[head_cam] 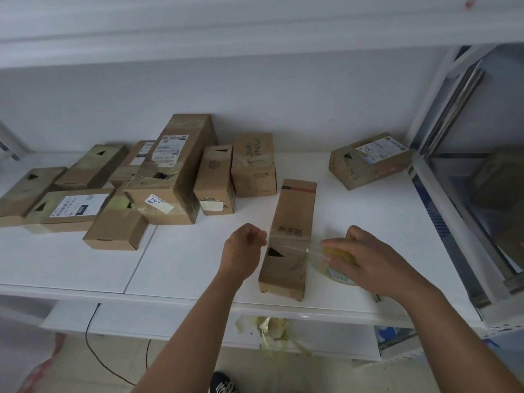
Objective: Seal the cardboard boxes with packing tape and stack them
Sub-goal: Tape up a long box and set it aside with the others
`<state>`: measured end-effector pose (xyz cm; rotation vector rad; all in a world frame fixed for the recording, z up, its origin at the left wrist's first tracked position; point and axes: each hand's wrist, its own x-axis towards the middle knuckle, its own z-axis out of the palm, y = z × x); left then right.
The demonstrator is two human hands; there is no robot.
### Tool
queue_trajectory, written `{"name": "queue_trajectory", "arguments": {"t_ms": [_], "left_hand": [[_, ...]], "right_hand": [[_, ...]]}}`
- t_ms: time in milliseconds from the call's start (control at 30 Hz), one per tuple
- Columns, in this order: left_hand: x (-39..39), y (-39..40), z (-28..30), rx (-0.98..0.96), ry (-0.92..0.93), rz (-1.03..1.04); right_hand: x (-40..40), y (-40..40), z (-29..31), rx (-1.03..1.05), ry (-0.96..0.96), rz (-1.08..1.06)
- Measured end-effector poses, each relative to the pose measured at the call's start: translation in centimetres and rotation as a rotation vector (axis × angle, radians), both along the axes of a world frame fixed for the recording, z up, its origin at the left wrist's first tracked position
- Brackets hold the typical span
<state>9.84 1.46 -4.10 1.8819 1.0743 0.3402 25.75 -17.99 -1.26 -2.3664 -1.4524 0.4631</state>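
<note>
Brown cardboard – a long box (289, 239) lies on the white worktop (181, 259) between the two hands. A clear strip of tape (295, 248) runs across its top. The left hand (245, 245) pinches the strip's end just left of the box. The right hand (365, 256) curls its fingers (334, 245) round the yellow tape roll (337, 265) – just right of it. More boxes (170, 171) sit behind.

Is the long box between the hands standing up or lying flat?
Lying flat. The long box rests lengthwise on the white table, its broad face up, with clear tape stretched across it from the tape roll.
</note>
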Motion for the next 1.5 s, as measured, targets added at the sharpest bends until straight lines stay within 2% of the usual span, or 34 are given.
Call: {"name": "queue_trajectory", "arguments": {"t_ms": [167,467,1167,1500], "left_hand": [[-0.4,0.4,0.2,-0.08,-0.111,0.057],[-0.5,0.8,-1.5,-0.079,0.062,-0.066],[-0.2,1.1,-2.8,-0.132,0.079,-0.035],[0.3,1.1,-3.0,-0.51,0.028,0.08]], "right_hand": [[-0.1,0.0,0.0,0.0,-0.011,-0.007],[0.3,0.4,-0.9,-0.125,-0.043,0.022],[0.4,1.2,-1.7,-0.167,-0.066,0.033],[-0.1,1.6,-1.5,-0.208,-0.125,0.048]]}}
